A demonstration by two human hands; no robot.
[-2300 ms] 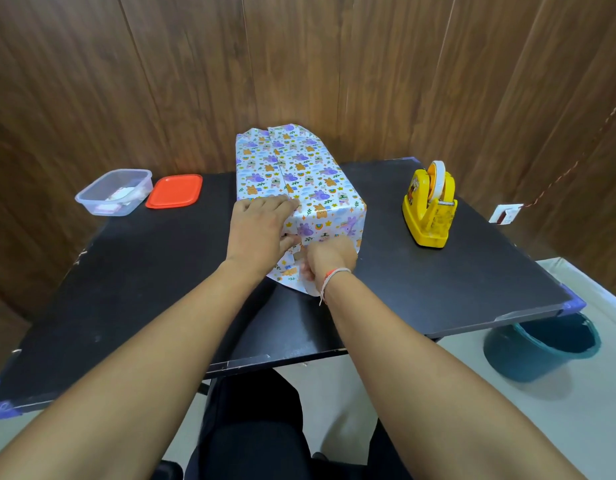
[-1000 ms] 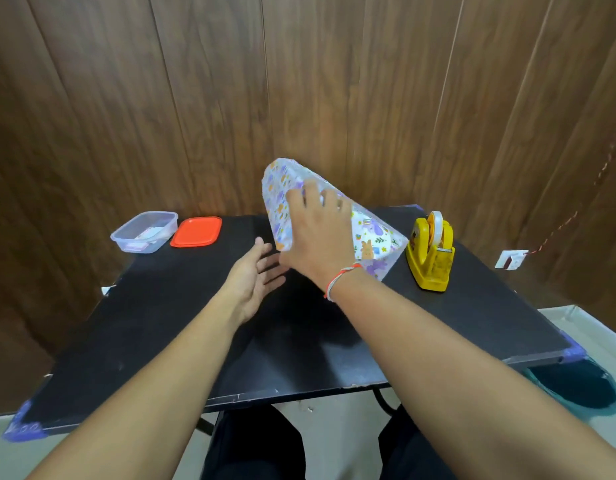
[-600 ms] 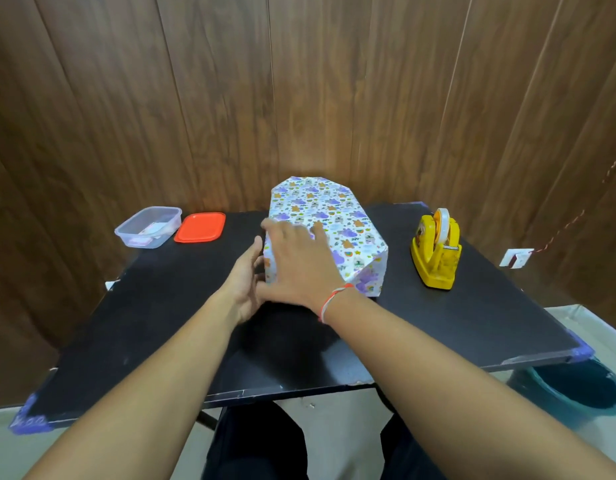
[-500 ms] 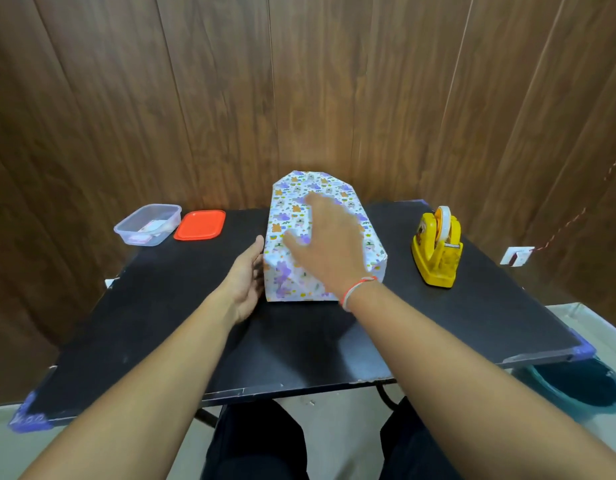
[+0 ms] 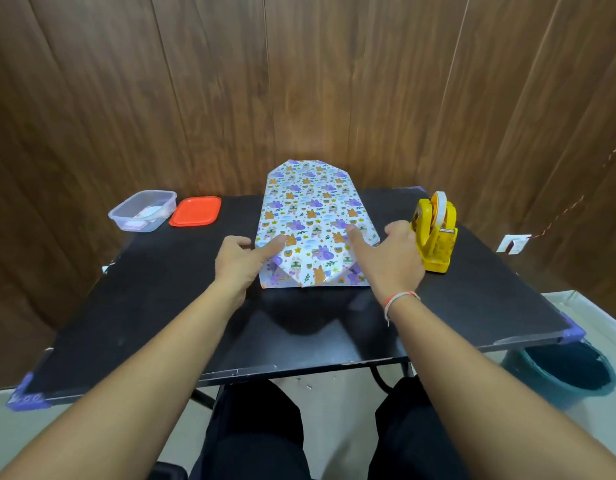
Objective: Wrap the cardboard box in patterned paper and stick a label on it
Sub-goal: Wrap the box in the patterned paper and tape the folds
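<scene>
The box wrapped in patterned paper [image 5: 313,216] lies flat on the black table [image 5: 161,306], its long side running away from me. Its near end shows folded paper flaps. My left hand [image 5: 242,259] sits at the box's near left corner, thumb on the top face and fingers down the left side. My right hand [image 5: 391,258] is at the near right corner, thumb on the top and fingers spread along the right side. Both hands bracket the box with relaxed fingers.
A yellow tape dispenser [image 5: 434,230] stands just right of my right hand. At the far left are a clear plastic tub [image 5: 142,211] with small items inside and its orange lid [image 5: 195,211]. A teal bucket [image 5: 559,372] stands on the floor at the right.
The box was lifted, turned over and laid flat again. My right hand slid off the top to the right corner, and my left thumb came onto the top.
</scene>
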